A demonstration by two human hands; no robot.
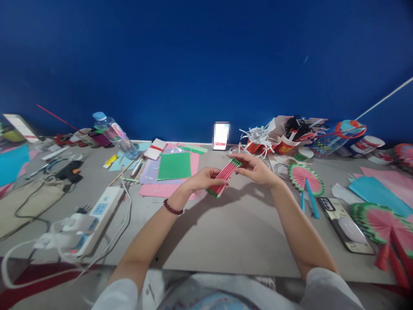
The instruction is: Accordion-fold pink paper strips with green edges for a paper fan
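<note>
A pleated strip of pink paper with green ends (224, 175) is held above the table, slanting up to the right. My left hand (206, 180) is closed on its lower left part, with the thumb along the near side. At the upper right end my right hand (253, 168) has its thumb and fingers around the green edge; their exact contact is hard to see. Behind my left hand lies a green paper sheet (174, 166) on pink paper (161, 190). To the right rests a finished-looking pink and green paper fan (306, 178) with blue sticks.
A lit phone (220, 136) leans against the blue wall. On the left are a power strip (102, 217) with cables, a water bottle (116, 134) and a glue gun (69, 173). Cups with paper scraps (256, 137), another phone (335, 215) under a white mouse (351, 229), and another fan (383, 221) stand right.
</note>
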